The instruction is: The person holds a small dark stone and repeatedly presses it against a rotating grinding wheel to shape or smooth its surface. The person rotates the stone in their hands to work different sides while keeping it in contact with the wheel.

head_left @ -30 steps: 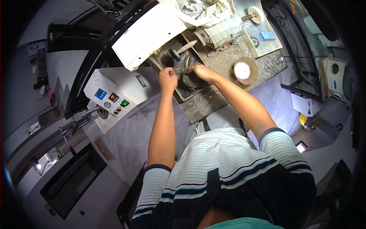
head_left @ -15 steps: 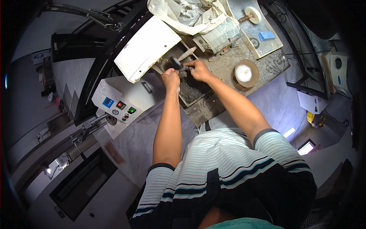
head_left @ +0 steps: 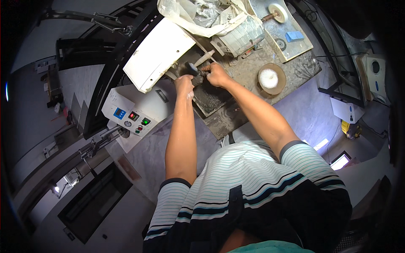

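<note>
Both my hands are at a dark round wheel point(head_left: 192, 68) on the tapered pale spindle point(head_left: 204, 60) of a bench motor point(head_left: 240, 39). Between them sits a small dark grey piece point(head_left: 197, 80), its exact kind unclear, close against the wheel. The fingers of my left hand point(head_left: 184, 87) are closed on its left side, with wet whitish smears near the wrist. On the other side, my right hand point(head_left: 218, 76) grips it with bent fingers. Whether the piece touches the wheel is hidden by the fingers. Below lies a dark, wet, grimy tray point(head_left: 213, 101).
A white hood point(head_left: 158, 52) stands left of the wheel, above a control box point(head_left: 130, 116). Crumpled plastic sheeting point(head_left: 202, 27) covers the motor's top. To the right are a brown bowl point(head_left: 282, 82) of white foam, a pale tray point(head_left: 303, 49), a blue block point(head_left: 294, 36) and a white wheel point(head_left: 278, 13).
My left hand and forearm have shifted slightly left, and my right hand a little left and up. Both stay at the grey piece by the wheel. The view has shifted slightly.
</note>
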`<action>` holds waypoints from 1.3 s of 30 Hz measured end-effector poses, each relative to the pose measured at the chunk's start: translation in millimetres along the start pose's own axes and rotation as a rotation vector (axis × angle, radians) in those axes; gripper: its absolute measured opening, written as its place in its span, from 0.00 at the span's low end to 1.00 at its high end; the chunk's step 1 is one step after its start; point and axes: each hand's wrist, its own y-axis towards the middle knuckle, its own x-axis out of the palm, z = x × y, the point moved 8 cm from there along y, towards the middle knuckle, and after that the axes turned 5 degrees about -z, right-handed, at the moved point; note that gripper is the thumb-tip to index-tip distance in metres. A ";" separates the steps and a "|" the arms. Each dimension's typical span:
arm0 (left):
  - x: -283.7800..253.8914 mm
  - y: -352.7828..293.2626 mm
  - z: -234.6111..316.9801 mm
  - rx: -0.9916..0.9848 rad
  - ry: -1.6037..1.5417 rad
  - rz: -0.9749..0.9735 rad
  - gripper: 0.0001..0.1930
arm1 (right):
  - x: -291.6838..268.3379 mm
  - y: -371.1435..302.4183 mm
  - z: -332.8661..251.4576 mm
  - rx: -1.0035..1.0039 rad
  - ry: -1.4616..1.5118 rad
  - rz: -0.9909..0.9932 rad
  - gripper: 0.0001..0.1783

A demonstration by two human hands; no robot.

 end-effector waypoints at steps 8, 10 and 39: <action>-5.9 20.2 -20.1 0.029 -0.317 0.000 0.07 | 14.0 9.5 11.6 0.045 0.089 -0.047 0.24; 0.3 4.6 -14.6 -0.068 -0.169 0.029 0.07 | 12.6 9.9 21.8 0.061 0.157 -0.044 0.23; -10.0 -19.1 -62.7 0.010 -0.468 -0.045 0.04 | 21.1 -49.4 19.3 0.080 -0.616 -0.477 0.19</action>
